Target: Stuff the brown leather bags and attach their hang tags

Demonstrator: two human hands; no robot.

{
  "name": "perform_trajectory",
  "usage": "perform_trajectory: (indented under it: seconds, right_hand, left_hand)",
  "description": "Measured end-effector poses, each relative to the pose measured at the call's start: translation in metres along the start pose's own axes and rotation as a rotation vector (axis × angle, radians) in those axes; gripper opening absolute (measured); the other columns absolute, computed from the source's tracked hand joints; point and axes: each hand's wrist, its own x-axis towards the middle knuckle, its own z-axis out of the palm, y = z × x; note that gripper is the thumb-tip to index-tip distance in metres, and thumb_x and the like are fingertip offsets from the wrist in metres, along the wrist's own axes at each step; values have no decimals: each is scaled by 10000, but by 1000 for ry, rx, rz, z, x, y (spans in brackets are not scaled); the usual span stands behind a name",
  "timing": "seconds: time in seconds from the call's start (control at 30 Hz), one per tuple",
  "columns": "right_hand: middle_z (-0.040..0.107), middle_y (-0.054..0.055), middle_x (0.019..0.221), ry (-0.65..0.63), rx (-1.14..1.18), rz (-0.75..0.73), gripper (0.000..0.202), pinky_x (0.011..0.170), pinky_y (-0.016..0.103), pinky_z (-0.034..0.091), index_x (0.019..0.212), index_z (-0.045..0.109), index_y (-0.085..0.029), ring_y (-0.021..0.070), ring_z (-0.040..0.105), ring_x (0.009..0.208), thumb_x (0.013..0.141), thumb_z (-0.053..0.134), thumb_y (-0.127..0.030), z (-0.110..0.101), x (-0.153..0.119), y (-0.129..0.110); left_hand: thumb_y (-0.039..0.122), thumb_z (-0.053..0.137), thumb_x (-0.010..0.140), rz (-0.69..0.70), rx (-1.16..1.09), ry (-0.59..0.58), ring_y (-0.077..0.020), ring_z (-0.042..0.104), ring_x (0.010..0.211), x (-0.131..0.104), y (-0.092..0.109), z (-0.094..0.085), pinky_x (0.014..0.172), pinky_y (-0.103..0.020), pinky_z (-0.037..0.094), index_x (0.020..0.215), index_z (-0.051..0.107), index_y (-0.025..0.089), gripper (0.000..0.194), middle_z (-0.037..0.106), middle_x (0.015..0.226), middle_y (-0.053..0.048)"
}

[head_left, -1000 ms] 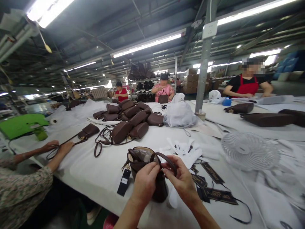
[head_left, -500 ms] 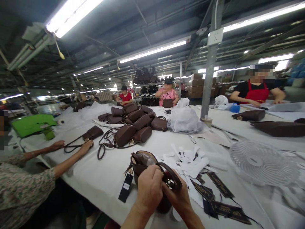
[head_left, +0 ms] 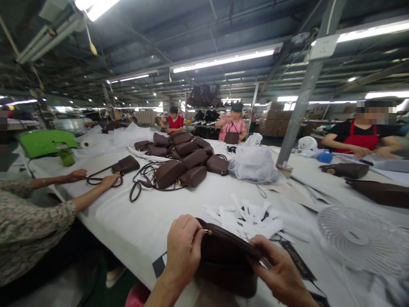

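Note:
A dark brown handbag [head_left: 225,260] is held up over the near edge of the white table, its long top edge slanting down to the right. My left hand [head_left: 184,243] is closed on the bag's upper left corner, with thumb and finger at a small gold zipper pull [head_left: 207,232]. On the right end of the top edge, my right hand [head_left: 276,264] grips the bag, thumb toward me. A black hang tag [head_left: 159,265] shows partly behind my left wrist. The inside of the bag is hidden.
Several brown handbags [head_left: 182,160] lie heaped mid-table. White strips [head_left: 252,217], black printed tags [head_left: 297,260] and a white fan [head_left: 354,234] are at the right. A co-worker's hands [head_left: 108,181] hold a bag strap at the left. A metal post [head_left: 300,102] rises behind.
The bag has turned so its long side faces me, and its opening no longer shows. My left hand has moved left to the zipper pull, my right hand rightward. The view has shifted slightly.

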Motion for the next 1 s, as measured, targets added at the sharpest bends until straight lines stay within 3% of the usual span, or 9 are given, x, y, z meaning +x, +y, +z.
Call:
perform_trajectory:
  seconds: [0.13, 0.27, 0.37, 0.53, 0.67, 0.73, 0.83, 0.9, 1.0]
  right_hand:
    - [555, -25, 601, -27, -38, 49, 156, 514, 222, 438, 710, 588, -211, 144, 526, 546, 808, 600, -332, -21, -7, 13]
    - [625, 7, 679, -95, -110, 73, 159, 596, 260, 496, 754, 596, -211, 179, 594, 634, 813, 589, -358, -35, 6, 35]
    - [666, 46, 826, -2, -256, 3, 159, 692, 315, 532, 888, 613, -207, 217, 631, 763, 815, 563, -340, -29, 23, 40]
    - [561, 140, 1158, 252, -591, -230, 437, 891, 488, 480, 1284, 534, -218, 312, 555, 1055, 849, 498, -250, 3, 24, 9]
    - [428, 151, 1370, 347, -729, -244, 533, 1001, 633, 346, 1357, 487, -251, 404, 403, 1264, 834, 488, -148, 18, 15, -21]
    - [383, 124, 1434, 259, -655, -293, 588, 1051, 635, 299, 1408, 416, -268, 377, 341, 1331, 844, 433, -104, 22, 14, -28]
    - [377, 122, 1457, 67, -516, -385, 561, 1079, 638, 274, 1426, 385, -264, 342, 356, 1340, 881, 445, -145, 27, 17, -31]
    - [420, 127, 1434, 23, -480, -445, 516, 1089, 658, 242, 1395, 440, -268, 338, 405, 1311, 890, 515, -194, 31, 19, -29]
    - [569, 107, 1305, 30, -400, -507, 477, 1086, 595, 333, 1354, 505, -282, 287, 528, 1208, 891, 566, -187, 34, 22, -23]
  left_hand:
    - [162, 480, 883, -45, -92, -54, -183, 495, 737, -11, -4, -2, 685, -312, 353, 702, 512, 199, 187, 571, 732, -17]
    - [161, 485, 884, -117, -222, -75, -182, 491, 765, -16, 2, 8, 710, -311, 364, 699, 496, 198, 189, 563, 750, -20]
    - [147, 490, 876, -182, -293, -82, -182, 486, 782, -12, 7, 16, 722, -307, 370, 702, 494, 196, 180, 557, 755, -21]
    - [135, 625, 770, -272, -452, -163, -189, 521, 837, -5, -11, 5, 780, -315, 382, 732, 563, 188, 90, 589, 808, -20]
    - [151, 683, 723, -360, -944, -345, -211, 564, 980, -10, -40, -8, 905, -345, 399, 932, 627, 195, 221, 627, 990, -44]
    - [192, 687, 744, -394, -1154, -390, -220, 573, 1015, -14, -50, -6, 928, -354, 404, 944, 640, 189, 205, 633, 1006, -55]
    - [258, 709, 741, -450, -1220, -336, -236, 567, 1067, -20, -59, 3, 954, -366, 406, 928, 673, 173, 208, 622, 1103, -85]
    - [299, 725, 722, -493, -1215, -317, -245, 576, 1067, -22, -63, 10, 956, -394, 422, 939, 690, 170, 255, 576, 1234, -108]
    - [313, 719, 736, -508, -1244, -354, -245, 584, 1084, -22, -67, 16, 959, -418, 433, 948, 719, 191, 245, 555, 1293, -107]
